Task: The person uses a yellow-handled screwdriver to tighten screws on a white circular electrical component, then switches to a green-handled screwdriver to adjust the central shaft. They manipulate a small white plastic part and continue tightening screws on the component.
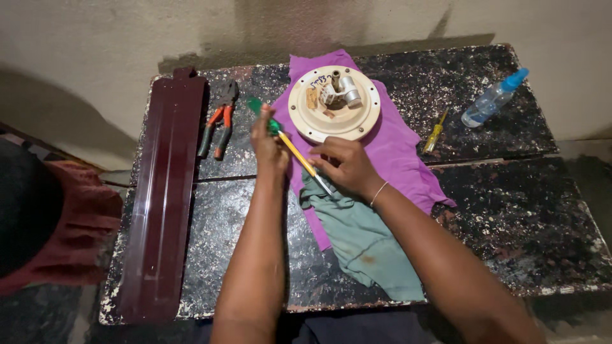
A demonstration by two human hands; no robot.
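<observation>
screwdriver: translucent green plastic handle, yellow shaft, in your hands
fan blade: glossy maroon, smooth
cloths: soft matt purple and green fabric
table: speckled dark stone, polished
bottle: clear plastic

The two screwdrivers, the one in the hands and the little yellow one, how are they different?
The green-handled screwdriver is longer; the yellow screwdriver is shorter and slimmer. The green-handled one is held up by the left hand, with the right hand at its shaft; the yellow one lies untouched on the speckled table. The green-handled one is over the purple cloth; the yellow one lies beside it. Both point slantwise.
</observation>
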